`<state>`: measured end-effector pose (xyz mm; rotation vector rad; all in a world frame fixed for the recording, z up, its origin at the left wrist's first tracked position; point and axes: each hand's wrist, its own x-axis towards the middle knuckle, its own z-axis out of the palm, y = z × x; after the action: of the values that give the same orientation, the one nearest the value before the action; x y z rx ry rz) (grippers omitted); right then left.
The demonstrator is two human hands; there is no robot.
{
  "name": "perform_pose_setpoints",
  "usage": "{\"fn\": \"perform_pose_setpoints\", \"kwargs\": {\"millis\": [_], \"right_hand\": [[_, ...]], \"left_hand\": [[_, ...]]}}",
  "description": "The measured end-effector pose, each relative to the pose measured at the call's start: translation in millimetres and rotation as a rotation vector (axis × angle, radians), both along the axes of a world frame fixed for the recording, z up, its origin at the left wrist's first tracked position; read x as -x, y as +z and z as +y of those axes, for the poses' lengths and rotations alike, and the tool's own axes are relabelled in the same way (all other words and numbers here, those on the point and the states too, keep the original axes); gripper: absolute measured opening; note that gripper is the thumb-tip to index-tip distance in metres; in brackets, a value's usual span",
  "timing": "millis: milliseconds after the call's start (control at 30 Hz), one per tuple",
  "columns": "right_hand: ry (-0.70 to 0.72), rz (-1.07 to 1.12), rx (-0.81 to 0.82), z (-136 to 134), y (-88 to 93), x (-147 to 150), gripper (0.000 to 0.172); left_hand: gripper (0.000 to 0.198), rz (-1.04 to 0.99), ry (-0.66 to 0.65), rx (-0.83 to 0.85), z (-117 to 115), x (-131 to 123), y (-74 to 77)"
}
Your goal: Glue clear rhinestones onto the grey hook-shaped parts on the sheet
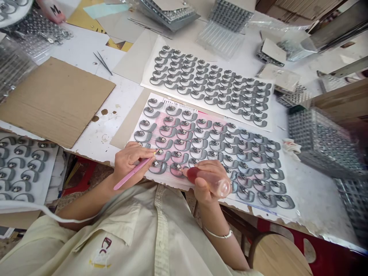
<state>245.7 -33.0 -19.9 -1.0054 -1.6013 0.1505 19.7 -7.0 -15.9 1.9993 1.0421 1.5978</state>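
Observation:
My left hand [128, 161] is closed round a thin pink stick [132, 173], its tip touching a grey hook-shaped piece [157, 165] in the near row of the front sheet [287, 191]. My right hand [207, 177] grips a small clear squeeze bottle [214, 182] with a red cap end, its nozzle close to another grey piece [176, 168] on the same sheet. The sheet carries several rows of grey curved pieces with shiny round centres.
A second sheet of grey pieces [145, 74] lies behind, a third [54, 161] at the left edge. Brown cardboard [54, 99] and tweezers [102, 63] lie left. Clear studded trays [322, 142] stack at right. Another person's hand [51, 10] shows top left. A wooden stool [280, 255] stands below.

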Motion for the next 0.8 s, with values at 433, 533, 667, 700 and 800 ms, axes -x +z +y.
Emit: {"fn": "perform_pose_setpoints", "kwargs": {"millis": [433,533,667,700,800], "right_hand": [[-0.140,0.322,-0.026,2,-2.6,1,0.034],[-0.200,0.483,-0.064,7,-0.1,-1,0.035],[-0.244,0.583,-0.078,9,10.4,-12,0.032],[-0.267,0.587,-0.089,9,13.9,-16,0.030],[-0.314,0.555,-0.103,5,22.4,-26,0.028]], "left_hand": [[0.017,0.027,0.078,-0.002,-2,11,-4.0],[0.021,0.045,0.049,-0.050,-6,7,-1.4],[0.025,0.124,-0.036,-0.139,-13,-3,4.8],[0.025,0.142,-0.059,-0.148,-15,-6,5.5],[0.023,0.175,-0.135,-0.136,-22,-17,4.4]]}}
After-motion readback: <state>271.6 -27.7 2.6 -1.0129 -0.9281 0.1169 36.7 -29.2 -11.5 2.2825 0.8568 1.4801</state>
